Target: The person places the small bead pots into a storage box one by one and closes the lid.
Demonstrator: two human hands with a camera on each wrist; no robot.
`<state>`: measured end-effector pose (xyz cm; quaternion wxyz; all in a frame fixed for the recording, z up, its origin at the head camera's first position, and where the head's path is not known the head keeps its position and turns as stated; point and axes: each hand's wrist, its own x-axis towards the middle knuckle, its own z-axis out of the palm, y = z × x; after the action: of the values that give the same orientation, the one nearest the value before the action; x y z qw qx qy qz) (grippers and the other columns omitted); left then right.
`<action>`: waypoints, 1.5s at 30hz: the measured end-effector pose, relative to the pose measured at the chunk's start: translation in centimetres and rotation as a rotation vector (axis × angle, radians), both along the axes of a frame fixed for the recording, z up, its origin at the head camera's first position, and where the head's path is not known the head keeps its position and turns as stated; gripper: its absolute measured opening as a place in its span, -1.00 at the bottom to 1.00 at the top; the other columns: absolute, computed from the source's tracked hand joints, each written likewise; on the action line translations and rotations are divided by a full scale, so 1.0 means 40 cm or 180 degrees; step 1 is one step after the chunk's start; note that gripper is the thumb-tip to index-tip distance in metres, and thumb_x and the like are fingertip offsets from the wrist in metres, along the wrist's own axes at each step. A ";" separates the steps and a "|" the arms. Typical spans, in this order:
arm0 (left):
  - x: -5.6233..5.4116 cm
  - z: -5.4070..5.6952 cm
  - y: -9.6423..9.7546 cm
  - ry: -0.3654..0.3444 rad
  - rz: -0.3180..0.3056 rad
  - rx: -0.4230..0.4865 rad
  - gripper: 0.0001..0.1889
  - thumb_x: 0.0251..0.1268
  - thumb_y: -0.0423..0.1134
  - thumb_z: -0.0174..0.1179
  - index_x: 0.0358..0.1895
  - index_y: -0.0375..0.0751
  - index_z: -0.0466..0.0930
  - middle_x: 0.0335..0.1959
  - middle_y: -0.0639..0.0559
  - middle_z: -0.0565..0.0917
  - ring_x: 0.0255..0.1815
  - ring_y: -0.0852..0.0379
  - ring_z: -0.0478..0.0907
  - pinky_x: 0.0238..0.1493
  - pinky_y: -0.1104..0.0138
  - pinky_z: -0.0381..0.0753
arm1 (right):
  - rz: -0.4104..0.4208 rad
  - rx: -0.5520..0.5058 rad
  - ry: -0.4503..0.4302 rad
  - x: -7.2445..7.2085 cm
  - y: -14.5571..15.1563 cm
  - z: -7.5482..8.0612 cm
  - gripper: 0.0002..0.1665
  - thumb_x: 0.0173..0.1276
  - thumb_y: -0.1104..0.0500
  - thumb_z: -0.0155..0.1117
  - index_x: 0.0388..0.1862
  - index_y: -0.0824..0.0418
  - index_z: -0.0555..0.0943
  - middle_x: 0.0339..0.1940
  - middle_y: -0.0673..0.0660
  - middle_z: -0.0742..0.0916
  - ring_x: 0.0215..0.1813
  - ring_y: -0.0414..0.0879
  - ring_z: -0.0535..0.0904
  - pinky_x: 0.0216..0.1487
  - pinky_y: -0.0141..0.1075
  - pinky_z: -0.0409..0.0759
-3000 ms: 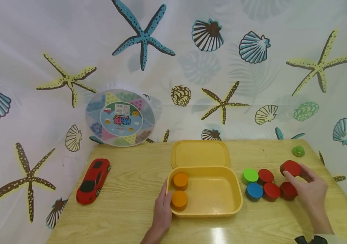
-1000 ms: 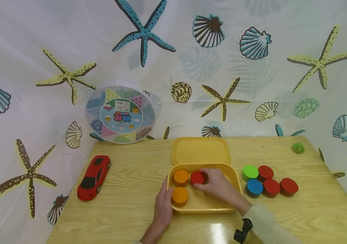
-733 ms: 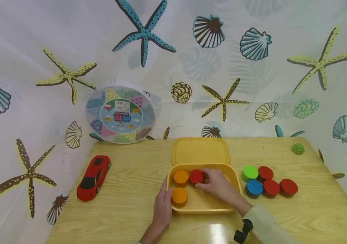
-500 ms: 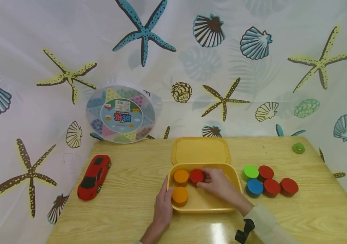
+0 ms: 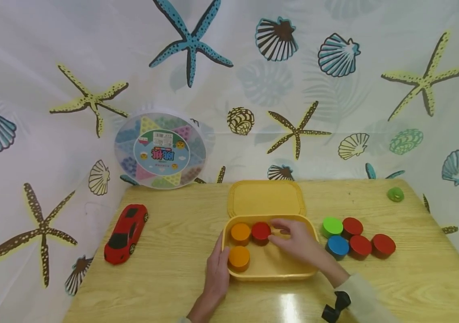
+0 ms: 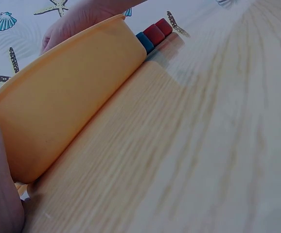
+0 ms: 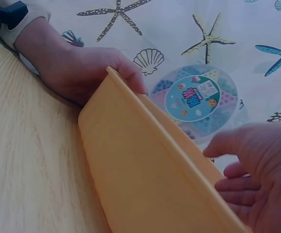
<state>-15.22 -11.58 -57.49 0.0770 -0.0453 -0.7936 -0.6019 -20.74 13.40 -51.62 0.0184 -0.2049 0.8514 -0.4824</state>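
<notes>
On the table, a yellow plastic box (image 5: 281, 264) has its left end gripped by my left hand (image 5: 218, 269); in the right wrist view the thumb hooks over the rim. Two orange cylinder blocks (image 5: 239, 257) line the box's left side. A red cylinder block (image 5: 260, 232) stands upright beside the far orange one. My right hand (image 5: 299, 244) is over the box's right half, thumb and fingers parted just right of the red block, holding nothing. The right wrist view shows this hand (image 7: 262, 170) with spread fingers above the box wall (image 7: 135, 155).
A yellow lid (image 5: 265, 197) lies behind the box. To its right cluster a green block (image 5: 332, 227), a blue block (image 5: 337, 247) and several red blocks (image 5: 360, 247). A red toy car (image 5: 126, 233), round game case (image 5: 160, 150) and small green object (image 5: 395, 194) stand further out.
My right hand brought a red cylinder block from the right-hand group into the box, shifted it left beside the orange one, then let go and drew slightly right. The left hand stayed put.
</notes>
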 end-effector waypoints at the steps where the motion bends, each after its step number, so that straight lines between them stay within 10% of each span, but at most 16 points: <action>1: -0.001 0.001 0.001 -0.0010 0.0008 0.0001 -0.43 0.76 -0.19 -0.27 0.68 -0.29 0.04 0.67 -0.08 0.17 0.67 0.01 0.08 0.65 0.05 0.03 | 0.0025 -0.0028 0.0075 0.002 0.009 0.003 -0.46 0.40 0.18 0.48 0.28 0.40 0.64 0.21 0.31 0.74 0.21 0.21 0.70 0.24 0.01 0.69; 17: -0.005 -0.002 0.003 0.0010 0.0027 0.0030 -0.43 0.75 -0.22 -0.26 0.67 -0.30 0.04 0.67 -0.09 0.17 0.67 0.03 0.09 0.64 0.11 0.02 | -0.0362 -0.0090 0.0604 0.071 0.185 0.032 -0.26 0.33 0.10 0.55 0.48 -0.03 0.54 0.43 0.03 0.64 0.38 0.19 0.56 0.33 0.26 0.54; 26: 0.000 0.001 0.003 -0.0005 0.0000 0.0031 -0.43 0.76 -0.20 -0.27 0.68 -0.29 0.04 0.68 -0.10 0.15 0.67 0.00 0.07 0.65 0.09 0.01 | -0.0845 0.0021 0.0786 0.098 0.291 0.028 -0.23 0.33 0.20 0.54 0.49 -0.06 0.53 0.39 0.05 0.66 0.40 -0.18 0.51 0.32 -0.52 0.45; 31: -0.001 -0.003 0.001 0.0023 -0.0022 0.0045 -0.43 0.76 -0.20 -0.27 0.68 -0.28 0.03 0.68 -0.09 0.15 0.67 0.03 0.07 0.64 0.11 0.01 | -0.1174 0.0062 0.0831 0.117 0.345 0.017 -0.25 0.32 0.22 0.54 0.49 -0.03 0.54 0.38 0.11 0.66 0.36 -0.53 0.38 0.18 -0.64 0.38; 36: -0.003 -0.004 0.001 0.0049 -0.0025 0.0030 -0.44 0.76 -0.21 -0.28 0.68 -0.31 0.03 0.68 -0.10 0.15 0.67 0.01 0.07 0.64 0.11 0.02 | -0.1474 0.0170 0.0797 0.141 0.389 0.009 -0.27 0.34 0.18 0.53 0.49 0.08 0.54 0.40 0.20 0.64 0.29 -0.25 0.50 0.06 -0.63 0.39; 42: -0.002 -0.004 0.002 0.0015 -0.0026 0.0025 -0.43 0.76 -0.20 -0.29 0.68 -0.32 0.02 0.68 -0.10 0.15 0.68 0.00 0.07 0.64 0.09 0.02 | -0.1795 0.0243 0.0833 0.161 0.440 -0.008 -0.27 0.37 0.16 0.50 0.51 0.09 0.52 0.42 0.23 0.61 0.23 -0.55 0.35 0.15 -0.73 0.28; 45: -0.001 -0.002 0.001 0.0011 -0.0017 0.0009 -0.43 0.76 -0.19 -0.29 0.68 -0.32 0.02 0.68 -0.12 0.15 0.68 -0.02 0.06 0.65 0.06 0.01 | -0.1900 0.0303 0.0757 0.170 0.469 -0.021 -0.23 0.39 0.13 0.48 0.55 0.11 0.47 0.48 0.25 0.57 0.38 -0.22 0.45 0.19 -0.75 0.22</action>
<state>-15.27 -11.52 -57.57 0.0769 -0.0484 -0.7925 -0.6031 -13.96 32.15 -52.45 -0.2140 0.0000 0.8917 -0.3988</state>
